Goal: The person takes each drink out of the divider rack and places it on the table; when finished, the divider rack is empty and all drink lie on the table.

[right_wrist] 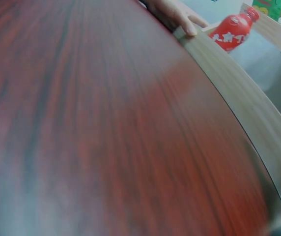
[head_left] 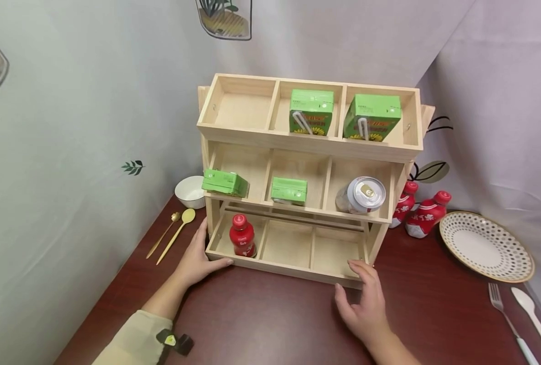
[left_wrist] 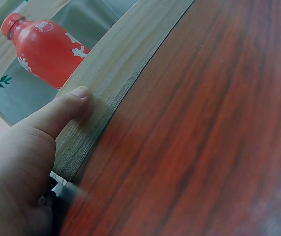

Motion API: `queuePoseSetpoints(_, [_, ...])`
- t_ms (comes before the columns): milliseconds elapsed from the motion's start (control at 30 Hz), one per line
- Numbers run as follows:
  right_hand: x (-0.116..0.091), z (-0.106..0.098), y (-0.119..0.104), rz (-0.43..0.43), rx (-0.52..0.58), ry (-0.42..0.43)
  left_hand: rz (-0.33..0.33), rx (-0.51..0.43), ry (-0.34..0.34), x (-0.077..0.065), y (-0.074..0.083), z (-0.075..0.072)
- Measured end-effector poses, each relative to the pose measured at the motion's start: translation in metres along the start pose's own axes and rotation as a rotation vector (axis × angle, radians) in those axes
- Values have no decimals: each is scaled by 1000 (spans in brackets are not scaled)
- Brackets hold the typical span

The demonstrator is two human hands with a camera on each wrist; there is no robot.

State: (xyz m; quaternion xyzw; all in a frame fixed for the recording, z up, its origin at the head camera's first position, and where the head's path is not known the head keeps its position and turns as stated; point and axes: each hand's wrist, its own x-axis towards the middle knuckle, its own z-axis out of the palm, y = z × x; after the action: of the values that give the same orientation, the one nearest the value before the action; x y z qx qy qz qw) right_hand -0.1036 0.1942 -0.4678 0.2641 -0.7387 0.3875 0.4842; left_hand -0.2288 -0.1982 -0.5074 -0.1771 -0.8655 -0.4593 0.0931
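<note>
A three-tier wooden shelf (head_left: 293, 271) stands on the table. My left hand (head_left: 194, 261) rests against its lower left corner, thumb along the front board (left_wrist: 111, 73) and extended fingers along the side. My right hand (head_left: 366, 304) is at the lower right front corner, fingers loosely bent and thumb apart; whether the fingertips touch the wood I cannot tell. A red bottle (head_left: 242, 238) stands in the bottom left compartment. Green drink cartons (head_left: 313, 111) occupy the top middle and right compartments, and others (head_left: 288, 190) the middle tier's left and centre. A silver can (head_left: 366, 194) is at its right.
Left of the shelf are a white bowl (head_left: 190, 191), a gold spoon (head_left: 166, 233) and a yellow spoon (head_left: 179, 230). To the right stand two red bottles (head_left: 427, 215), a dotted plate (head_left: 484, 248), a fork (head_left: 503, 309) and a white-handled utensil (head_left: 537, 319). Cloth hangs behind.
</note>
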Motion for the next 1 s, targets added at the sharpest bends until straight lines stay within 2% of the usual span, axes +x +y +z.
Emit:
queuePoseSetpoints(367, [-13,22,15,-8,-3,-59,-9,-4,-4,0,1,1])
queuePoseSetpoints(600, [8,36,-4,-46,31,-72,-16,-4,-6,-1,2,0])
queuePoseSetpoints(800, [-4,51,8,-50,28,-86,-14,2,-4,-1,3,0])
queuePoseSetpoints(1000, [-5,66,10,-52,18,-87,-12,6,-3,-1,3,0])
